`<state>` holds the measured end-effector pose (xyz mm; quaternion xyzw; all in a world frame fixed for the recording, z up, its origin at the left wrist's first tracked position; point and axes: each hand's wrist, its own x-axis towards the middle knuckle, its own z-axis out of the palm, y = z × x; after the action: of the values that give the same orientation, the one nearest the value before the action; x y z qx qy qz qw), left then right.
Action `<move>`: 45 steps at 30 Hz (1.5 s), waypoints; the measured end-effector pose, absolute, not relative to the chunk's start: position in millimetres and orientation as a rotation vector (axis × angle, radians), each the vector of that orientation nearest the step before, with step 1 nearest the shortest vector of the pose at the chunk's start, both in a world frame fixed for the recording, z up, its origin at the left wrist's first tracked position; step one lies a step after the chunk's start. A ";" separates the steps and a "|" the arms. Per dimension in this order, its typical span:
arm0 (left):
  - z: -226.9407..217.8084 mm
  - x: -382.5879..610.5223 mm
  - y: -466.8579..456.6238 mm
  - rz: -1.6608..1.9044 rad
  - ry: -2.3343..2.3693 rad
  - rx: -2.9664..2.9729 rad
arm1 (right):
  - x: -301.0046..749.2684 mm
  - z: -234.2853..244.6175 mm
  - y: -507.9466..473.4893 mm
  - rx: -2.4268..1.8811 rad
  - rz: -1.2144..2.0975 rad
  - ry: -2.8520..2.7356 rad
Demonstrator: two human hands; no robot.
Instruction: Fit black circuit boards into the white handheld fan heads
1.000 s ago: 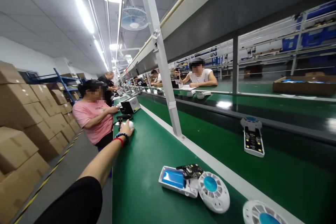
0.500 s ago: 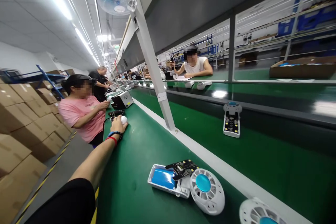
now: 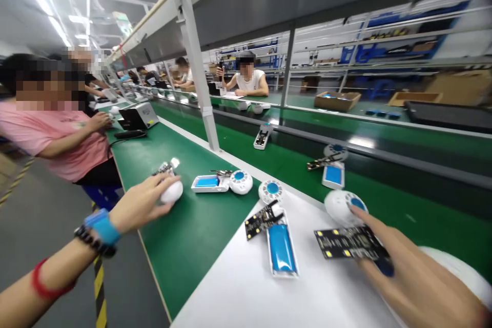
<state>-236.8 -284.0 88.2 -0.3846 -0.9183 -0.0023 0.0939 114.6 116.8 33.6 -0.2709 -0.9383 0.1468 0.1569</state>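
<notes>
My left hand (image 3: 140,200) is closed over the white round head of a handheld fan (image 3: 172,192), above the green bench; a circuit board shows beyond its fingers. At the right, my right hand (image 3: 415,271) grips another opened handheld fan (image 3: 338,207), its black circuit board (image 3: 342,244) between thumb and fingers. The rest of that fan is hidden by the hand. Between my hands, an opened fan (image 3: 283,248) lies on a white sheet (image 3: 230,289), blue battery showing and board tilted aside. Behind it, a similar fan (image 3: 209,183) rests on the green surface.
Across the white strip, more opened fans (image 3: 333,174) lie on the green belt (image 3: 307,148). A white metal post (image 3: 200,77) rises from the strip. A co-worker in pink (image 3: 65,138) sits at the left near a box (image 3: 144,115). Another person (image 3: 249,82) sits opposite.
The view has swung right. My left hand, stretched far along the bench before, is now nearer with the fan. My right hand has come into view holding another fan.
</notes>
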 end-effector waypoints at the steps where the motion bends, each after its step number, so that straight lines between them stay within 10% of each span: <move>1: 89.9 -211.8 -285.1 0.033 -2.587 -1.357 | 115.4 47.4 113.0 -0.798 0.455 -2.694; 11: 92.2 -109.3 -186.9 -0.040 -1.940 -1.814 | 133.0 130.8 92.9 -0.869 0.797 -2.416; 29: 102.4 -120.8 -139.4 0.072 -2.238 -1.644 | 129.5 94.4 63.2 -0.638 0.289 -3.059; 36: 118.1 -55.1 -76.2 -1.299 -1.487 -2.043 | 58.5 153.7 97.7 -0.452 0.272 -3.077; 45: 79.0 -53.6 -61.5 -1.371 -1.353 -2.229 | -137.8 101.3 137.9 -0.521 0.071 -3.129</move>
<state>-53.6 -61.5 79.0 -0.7529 -0.4571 -0.4632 0.0978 -137.8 137.9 101.3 -0.1642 -0.9860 0.0223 -0.0159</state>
